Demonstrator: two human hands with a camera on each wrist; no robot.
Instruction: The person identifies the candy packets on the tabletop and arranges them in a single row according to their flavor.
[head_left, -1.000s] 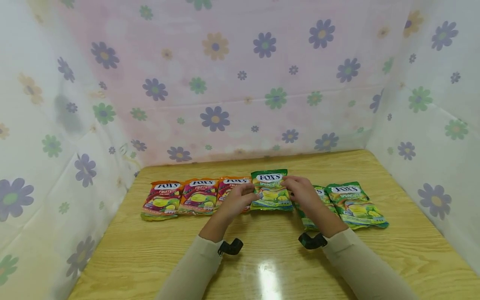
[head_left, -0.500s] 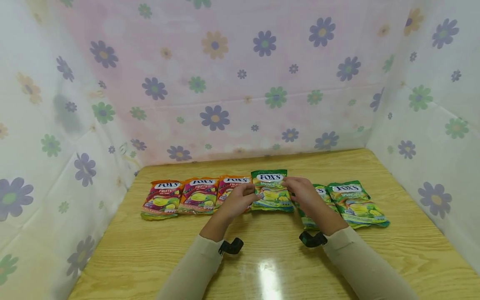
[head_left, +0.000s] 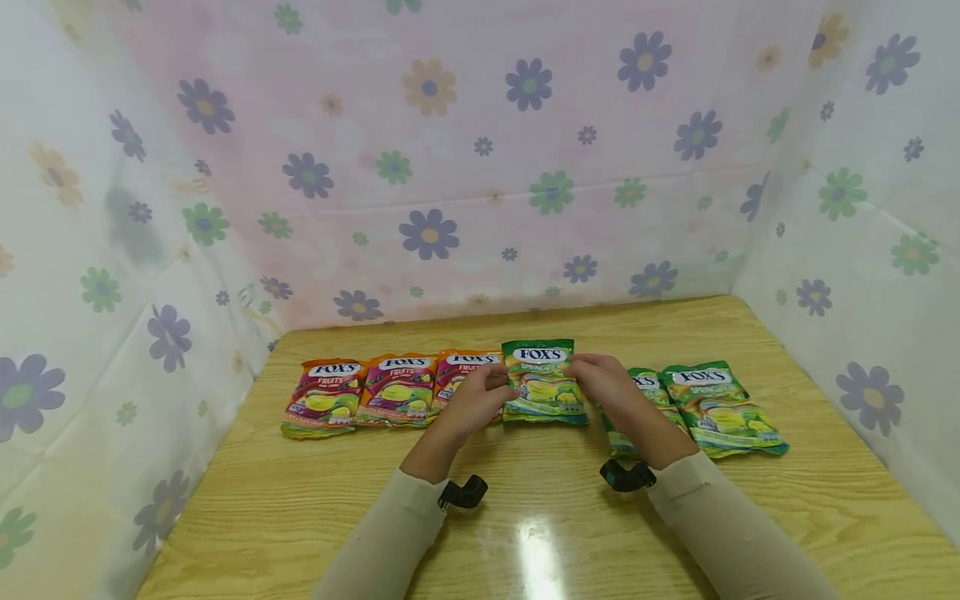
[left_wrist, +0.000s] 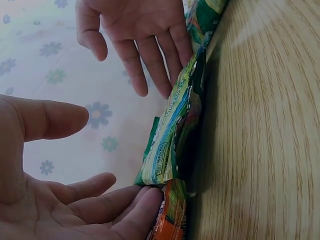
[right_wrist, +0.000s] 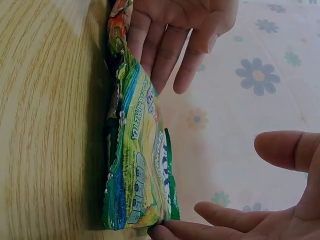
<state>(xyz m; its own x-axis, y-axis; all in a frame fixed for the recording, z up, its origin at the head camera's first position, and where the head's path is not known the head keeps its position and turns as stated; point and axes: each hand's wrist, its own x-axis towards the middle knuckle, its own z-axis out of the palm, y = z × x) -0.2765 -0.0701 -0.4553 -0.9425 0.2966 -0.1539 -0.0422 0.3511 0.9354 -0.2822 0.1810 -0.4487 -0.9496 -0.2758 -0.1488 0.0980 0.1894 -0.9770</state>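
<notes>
A green Fox's Spring Tea candy bag [head_left: 542, 385] lies face up in the middle of the row, between my two hands. My left hand [head_left: 477, 400] has its fingertips at the bag's left edge, where it meets an orange-topped Fox's Fruits candy bag [head_left: 459, 375]. On the opposite side, my right hand [head_left: 606, 387] touches the green bag's right edge with its fingertips. Both wrist views show relaxed fingers and thumbs held away from the green bag [right_wrist: 142, 165], gripping nothing. Another green candy bag [head_left: 652, 396] is partly hidden under my right hand and wrist.
Two more Fruits bags, one in the middle [head_left: 397, 392] and one at the far left [head_left: 324, 400], continue the row. A third green bag [head_left: 723, 408] lies tilted at the right. Flower-patterned cloth [head_left: 480, 167] encloses the back and sides of the wooden table [head_left: 525, 517].
The two green bags at the right have shifted slightly to the right. My hands and the middle green bag have stayed almost still.
</notes>
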